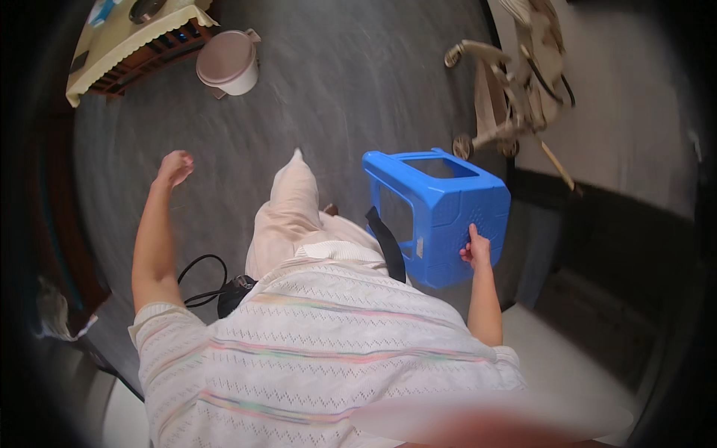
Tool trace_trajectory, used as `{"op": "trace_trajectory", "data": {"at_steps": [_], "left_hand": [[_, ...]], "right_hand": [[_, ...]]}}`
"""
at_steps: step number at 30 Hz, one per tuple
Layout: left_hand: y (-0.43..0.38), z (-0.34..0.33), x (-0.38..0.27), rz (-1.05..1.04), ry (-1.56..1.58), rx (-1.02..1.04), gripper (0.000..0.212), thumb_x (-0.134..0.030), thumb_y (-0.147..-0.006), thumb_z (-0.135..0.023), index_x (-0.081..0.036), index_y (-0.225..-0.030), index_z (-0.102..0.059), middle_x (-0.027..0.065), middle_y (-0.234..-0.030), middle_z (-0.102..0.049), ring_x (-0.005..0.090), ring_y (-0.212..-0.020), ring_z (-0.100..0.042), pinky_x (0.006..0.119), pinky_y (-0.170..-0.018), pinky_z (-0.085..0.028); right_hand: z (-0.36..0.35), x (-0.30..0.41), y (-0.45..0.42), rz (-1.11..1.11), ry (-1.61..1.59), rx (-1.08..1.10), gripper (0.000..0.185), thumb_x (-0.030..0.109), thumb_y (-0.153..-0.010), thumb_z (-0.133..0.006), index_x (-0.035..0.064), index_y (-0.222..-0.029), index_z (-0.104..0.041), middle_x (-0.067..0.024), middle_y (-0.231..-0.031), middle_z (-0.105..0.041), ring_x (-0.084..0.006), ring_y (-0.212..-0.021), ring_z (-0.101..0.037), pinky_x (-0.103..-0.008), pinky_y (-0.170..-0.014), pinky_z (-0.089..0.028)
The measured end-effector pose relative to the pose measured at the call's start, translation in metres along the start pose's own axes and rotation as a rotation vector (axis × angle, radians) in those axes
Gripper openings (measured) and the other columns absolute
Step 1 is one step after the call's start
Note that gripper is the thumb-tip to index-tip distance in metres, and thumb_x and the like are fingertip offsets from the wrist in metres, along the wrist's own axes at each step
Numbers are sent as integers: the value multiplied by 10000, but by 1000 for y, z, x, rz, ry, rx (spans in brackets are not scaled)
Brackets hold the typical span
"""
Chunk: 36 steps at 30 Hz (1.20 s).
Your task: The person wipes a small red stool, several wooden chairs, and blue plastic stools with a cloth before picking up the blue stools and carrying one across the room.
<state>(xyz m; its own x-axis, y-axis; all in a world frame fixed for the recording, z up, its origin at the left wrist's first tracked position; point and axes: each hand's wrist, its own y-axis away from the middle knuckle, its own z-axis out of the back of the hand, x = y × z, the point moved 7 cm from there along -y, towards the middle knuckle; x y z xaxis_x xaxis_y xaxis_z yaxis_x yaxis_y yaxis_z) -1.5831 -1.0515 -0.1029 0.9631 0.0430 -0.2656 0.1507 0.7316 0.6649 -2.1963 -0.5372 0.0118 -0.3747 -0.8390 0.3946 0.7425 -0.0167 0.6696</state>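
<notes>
A blue plastic step stool (442, 196) hangs on its side at the right of my body, its flat seat turned towards me and its legs pointing forward. My right hand (476, 249) grips it at the seat, thumb lying along the surface; where the fingertips catch is hard to see. Out to the left, above the grey floor (336, 67), my left hand (176, 167) is loosely curled with nothing visible in it.
Ahead on the left stands a white bucket (243, 81) with a pinkish lid, beside a table with a scalloped yellow tablecloth (157, 33). A folded wheeled frame (504, 112) and a stick (557, 165) are at the right. A black bag (232, 297) hangs at my left hip.
</notes>
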Motion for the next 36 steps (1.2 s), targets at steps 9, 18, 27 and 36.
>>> {"op": "trace_trajectory", "data": {"at_steps": [9, 18, 27, 36], "left_hand": [[-93, 53, -34, 166, -308, 250, 109, -101, -684, -506, -25, -697, -582, 137, -635, -581, 255, -450, -548, 346, -413, -428], [-259, 202, -371, -337, 318, -283, 194, -152, -698, -508, -54, -847, -583, 144, -831, -589, 294, -791, -570, 355, -673, -452], [-297, 192, -360, 115, -67, -38, 224, -132, -603, -541, -67, -796, -635, 149, -815, -609, 303, -802, -578, 351, -712, -464], [-414, 283, -427, 432, 92, 58, 100, -57, -628, -528, 12, -654, -597, 166, -611, -581, 259, -558, -594, 345, -498, -461]], "right_hand": [[-38, 310, -85, 270, 202, 7, 457, 456, -750, -595, 34, -593, -519, -12, -462, -415, -136, -344, -466, -251, -292, -366], [-79, 613, -175, 626, 335, 93, 528, 506, -733, -583, 6, -570, -538, -24, -464, -434, -127, -357, -457, -251, -328, -378], [-117, 827, -297, 613, 487, 97, 557, 519, -745, -560, 7, -531, -513, -32, -451, -418, -143, -338, -438, -254, -314, -364], [-95, 1000, -402, 474, 509, -1, 514, 524, -711, -600, 24, -614, -536, -34, -497, -433, -152, -350, -452, -277, -308, -386]]}}
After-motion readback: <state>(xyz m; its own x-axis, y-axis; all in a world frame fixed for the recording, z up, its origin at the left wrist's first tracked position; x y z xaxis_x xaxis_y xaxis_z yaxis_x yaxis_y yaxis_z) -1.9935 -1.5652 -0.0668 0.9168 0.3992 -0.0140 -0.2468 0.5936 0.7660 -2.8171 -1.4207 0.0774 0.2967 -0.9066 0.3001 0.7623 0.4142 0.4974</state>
